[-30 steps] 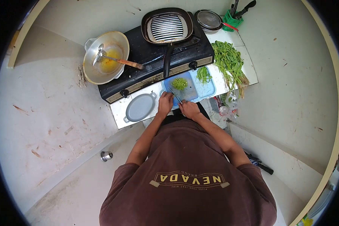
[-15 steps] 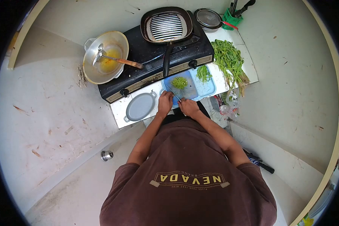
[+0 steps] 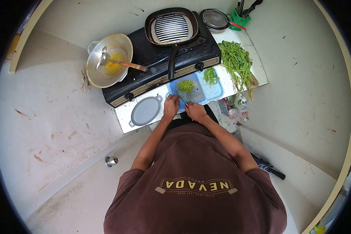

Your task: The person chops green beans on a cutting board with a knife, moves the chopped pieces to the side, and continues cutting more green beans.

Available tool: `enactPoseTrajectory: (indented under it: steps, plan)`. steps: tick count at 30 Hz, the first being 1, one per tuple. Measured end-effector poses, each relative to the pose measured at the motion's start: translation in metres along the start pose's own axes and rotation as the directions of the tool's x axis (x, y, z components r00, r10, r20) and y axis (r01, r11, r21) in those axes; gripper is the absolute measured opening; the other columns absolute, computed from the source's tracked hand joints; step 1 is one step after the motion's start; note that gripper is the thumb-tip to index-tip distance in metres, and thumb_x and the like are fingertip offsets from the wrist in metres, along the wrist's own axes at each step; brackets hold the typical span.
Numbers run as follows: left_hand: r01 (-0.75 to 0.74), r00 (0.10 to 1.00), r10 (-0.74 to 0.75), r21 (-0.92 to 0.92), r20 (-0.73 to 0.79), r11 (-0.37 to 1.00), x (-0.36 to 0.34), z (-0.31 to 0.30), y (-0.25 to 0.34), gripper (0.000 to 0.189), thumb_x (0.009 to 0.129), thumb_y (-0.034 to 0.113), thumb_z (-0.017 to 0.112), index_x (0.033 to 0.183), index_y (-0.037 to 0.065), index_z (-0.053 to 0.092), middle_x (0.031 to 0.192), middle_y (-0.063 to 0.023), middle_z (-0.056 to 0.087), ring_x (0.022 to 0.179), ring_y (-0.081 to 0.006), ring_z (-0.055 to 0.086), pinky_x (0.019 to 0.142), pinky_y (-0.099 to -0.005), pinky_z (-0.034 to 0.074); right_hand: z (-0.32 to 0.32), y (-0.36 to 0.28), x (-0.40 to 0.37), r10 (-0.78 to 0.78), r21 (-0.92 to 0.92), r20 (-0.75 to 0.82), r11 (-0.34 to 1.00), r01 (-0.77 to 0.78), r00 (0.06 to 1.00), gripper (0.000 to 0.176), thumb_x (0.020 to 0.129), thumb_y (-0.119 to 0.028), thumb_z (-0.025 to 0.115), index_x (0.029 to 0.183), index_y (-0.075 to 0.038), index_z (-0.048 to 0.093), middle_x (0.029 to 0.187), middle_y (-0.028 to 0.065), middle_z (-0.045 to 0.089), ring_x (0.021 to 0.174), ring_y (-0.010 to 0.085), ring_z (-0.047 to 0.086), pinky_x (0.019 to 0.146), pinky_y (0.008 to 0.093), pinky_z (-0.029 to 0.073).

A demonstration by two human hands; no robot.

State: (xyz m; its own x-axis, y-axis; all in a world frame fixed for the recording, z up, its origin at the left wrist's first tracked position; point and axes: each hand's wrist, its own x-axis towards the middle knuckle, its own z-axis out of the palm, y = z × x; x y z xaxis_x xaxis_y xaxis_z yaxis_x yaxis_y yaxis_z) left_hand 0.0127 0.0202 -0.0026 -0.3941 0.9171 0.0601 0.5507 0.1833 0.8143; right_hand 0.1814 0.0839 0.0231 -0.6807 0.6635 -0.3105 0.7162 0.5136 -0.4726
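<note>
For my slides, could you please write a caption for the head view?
Knife in the right hand, left hand close by, over a tray of chopped greens beside the stove.

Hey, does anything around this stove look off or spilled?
The wall left of the stove has brownish smears, and dark specks dot the stovetop. Both look like grime; nothing appears tipped over.

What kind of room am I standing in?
Probably a small kitchen: there's a stove with a ridged pan on it, a wok holding a ladle, and chopped greens.
</note>
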Motion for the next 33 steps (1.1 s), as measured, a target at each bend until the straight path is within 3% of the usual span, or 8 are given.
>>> enactPoseTrajectory:
  steps: [3, 6, 9, 15, 18, 26, 33]
  plan:
    - [-0.061, 0.997, 0.064, 0.059, -0.034, 0.996, 0.000, 0.002, -0.002, 0.009, 0.085, -0.003, 0.068, 0.092, -0.001, 0.072, 0.086, -0.0177, 0.065, 0.073, -0.0318, 0.068, 0.067, -0.0414, 0.054, -0.003, 0.000, -0.004, -0.014, 0.002, -0.030, 1.000, 0.014, 0.999, 0.047, 0.105, -0.039, 0.047, 0.093, 0.003, 0.064, 0.076, 0.0261, 0.070, 0.073, 0.0439, 0.071, 0.069, 0.0532, 0.058]
    - [-0.039, 0.999, 0.040, 0.067, -0.020, 0.997, 0.000, 0.002, -0.002, 0.009, 0.085, -0.003, 0.068, 0.092, -0.002, 0.072, 0.087, -0.0177, 0.065, 0.074, -0.0326, 0.069, 0.068, -0.0420, 0.055, -0.004, 0.001, -0.007, -0.026, -0.014, -0.027, 1.000, 0.026, 0.999, 0.046, 0.105, -0.039, 0.047, 0.094, 0.003, 0.064, 0.075, 0.0261, 0.070, 0.072, 0.0433, 0.071, 0.068, 0.0530, 0.058]
    - [-0.124, 0.990, 0.128, 0.079, -0.054, 0.989, 0.001, -0.001, 0.002, 0.009, 0.084, -0.003, 0.068, 0.091, -0.002, 0.072, 0.087, -0.0177, 0.065, 0.074, -0.0333, 0.068, 0.068, -0.0425, 0.054, -0.001, 0.001, -0.006, -0.057, -0.021, -0.025, 0.998, 0.057, 0.998, 0.045, 0.105, -0.038, 0.048, 0.094, 0.003, 0.063, 0.074, 0.0258, 0.070, 0.071, 0.0430, 0.072, 0.068, 0.0526, 0.058]
    - [-0.021, 0.999, 0.022, 0.054, -0.033, 0.998, 0.000, 0.000, 0.004, 0.010, 0.083, -0.005, 0.067, 0.091, -0.001, 0.072, 0.088, -0.0176, 0.066, 0.076, -0.0329, 0.069, 0.070, -0.0412, 0.055, 0.002, -0.005, 0.005, -0.009, -0.036, 0.016, 0.999, 0.010, 1.000, 0.043, 0.104, -0.036, 0.048, 0.096, 0.003, 0.064, 0.079, 0.0244, 0.071, 0.076, 0.0420, 0.073, 0.071, 0.0521, 0.059]
    - [-0.018, 0.999, 0.018, 0.001, -0.035, 1.000, -0.001, 0.000, 0.002, 0.008, 0.085, -0.003, 0.067, 0.092, -0.001, 0.071, 0.087, -0.0200, 0.063, 0.078, -0.0398, 0.066, 0.070, -0.0456, 0.054, 0.008, 0.001, -0.003, -0.024, -0.040, -0.022, 0.999, 0.023, 0.999, 0.044, 0.104, -0.037, 0.049, 0.094, 0.003, 0.064, 0.074, 0.0243, 0.070, 0.073, 0.0426, 0.072, 0.069, 0.0520, 0.059]
    - [0.023, 1.000, -0.023, -0.005, -0.011, 1.000, -0.003, 0.001, 0.002, 0.011, 0.085, -0.003, 0.067, 0.095, -0.001, 0.070, 0.094, -0.0204, 0.060, 0.078, -0.0373, 0.067, 0.071, -0.0445, 0.054, 0.002, -0.005, 0.003, 0.003, -0.018, 0.005, 1.000, -0.003, 1.000, 0.044, 0.104, -0.037, 0.048, 0.094, 0.002, 0.065, 0.082, 0.0247, 0.072, 0.077, 0.0415, 0.073, 0.072, 0.0514, 0.059]
    - [0.017, 1.000, -0.017, 0.004, 0.006, 1.000, -0.002, 0.000, 0.001, 0.010, 0.084, -0.002, 0.067, 0.093, -0.001, 0.070, 0.090, -0.0195, 0.061, 0.078, -0.0368, 0.067, 0.070, -0.0440, 0.054, 0.008, 0.003, -0.005, -0.043, -0.022, -0.030, 0.999, 0.042, 0.999, 0.045, 0.105, -0.037, 0.048, 0.092, 0.003, 0.065, 0.075, 0.0258, 0.070, 0.072, 0.0431, 0.072, 0.068, 0.0523, 0.058]
